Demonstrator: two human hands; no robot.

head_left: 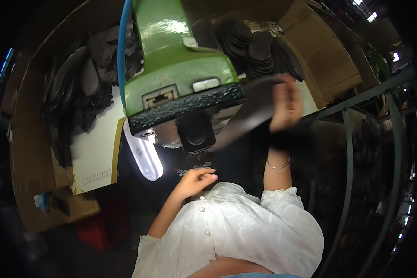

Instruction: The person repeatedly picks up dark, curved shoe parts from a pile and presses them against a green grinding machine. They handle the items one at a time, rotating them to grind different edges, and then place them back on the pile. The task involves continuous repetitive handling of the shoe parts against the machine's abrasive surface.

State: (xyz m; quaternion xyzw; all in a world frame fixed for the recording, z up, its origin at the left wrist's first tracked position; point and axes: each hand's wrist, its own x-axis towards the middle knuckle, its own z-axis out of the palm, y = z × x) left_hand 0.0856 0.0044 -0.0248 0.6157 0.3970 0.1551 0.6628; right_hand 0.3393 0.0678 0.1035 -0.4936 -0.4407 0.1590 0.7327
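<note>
My right hand (286, 103) is raised and shut on a long dark sole-shaped piece (250, 113) that slants down-left toward the black press foot (197, 132) of a green machine (173, 65). My left hand (197, 178) rests low near my white shirt, fingers loosely curled, holding nothing I can see. It sits just below the press foot.
Piles of dark sole pieces lie at the left (78, 88) and at the back (259, 51) among cardboard boxes (324, 51). A bright lamp (143, 157) hangs under the machine beside a blue hose (123, 46). A metal rack frame (350, 153) stands at the right.
</note>
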